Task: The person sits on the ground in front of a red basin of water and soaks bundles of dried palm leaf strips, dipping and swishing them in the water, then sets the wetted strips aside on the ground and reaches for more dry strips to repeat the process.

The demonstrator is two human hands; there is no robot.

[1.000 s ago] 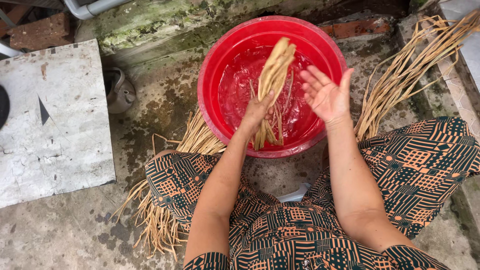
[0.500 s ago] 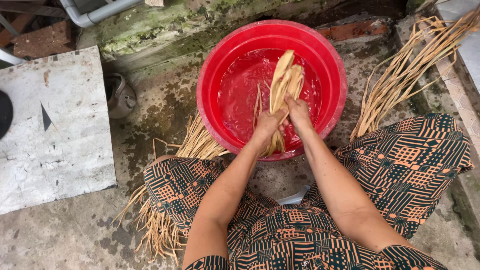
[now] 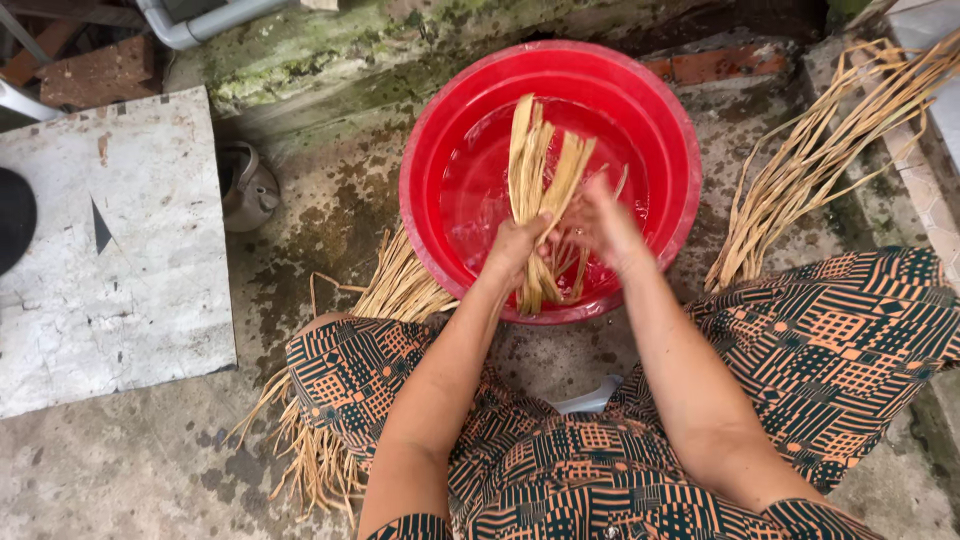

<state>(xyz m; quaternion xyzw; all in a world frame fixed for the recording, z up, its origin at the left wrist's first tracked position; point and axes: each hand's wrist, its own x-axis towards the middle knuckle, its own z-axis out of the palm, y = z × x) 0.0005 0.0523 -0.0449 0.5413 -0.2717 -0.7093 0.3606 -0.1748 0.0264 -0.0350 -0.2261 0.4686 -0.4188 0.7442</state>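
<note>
Here the left hand [image 3: 515, 250] is clenched around a bundle of pale dried fibre strips [image 3: 540, 185], gripping it near the middle so the upper ends fan upward and the lower ends dip into the water of the red basin [image 3: 430, 150]. The right hand [image 3: 600, 220] sits just beside the left, against the same bundle; it is blurred, so I cannot tell whether its fingers are wrapped around the strips or only brushing them.

The basin stands on the wet, stained concrete floor [image 3: 330, 220], between the person's knees, which are covered by patterned orange-and-black trousers [image 3: 830, 340].

Judging by the look of them, the strips are light, long and flat, fairly stiff where dry but likely limp and slippery where soaked. They probably split or kink if bent sharply, so a full-hand hold around the gathered middle seems the safest place to grip, with the loose ends left free.

More of the same material lies on the floor: one heap [image 3: 330, 400] partly under the left leg, another sheaf [image 3: 810, 170] to the right of the basin. A grey slab [image 3: 110, 250] lies at left, a small dark kettle [image 3: 245, 185] just beside it.
</note>
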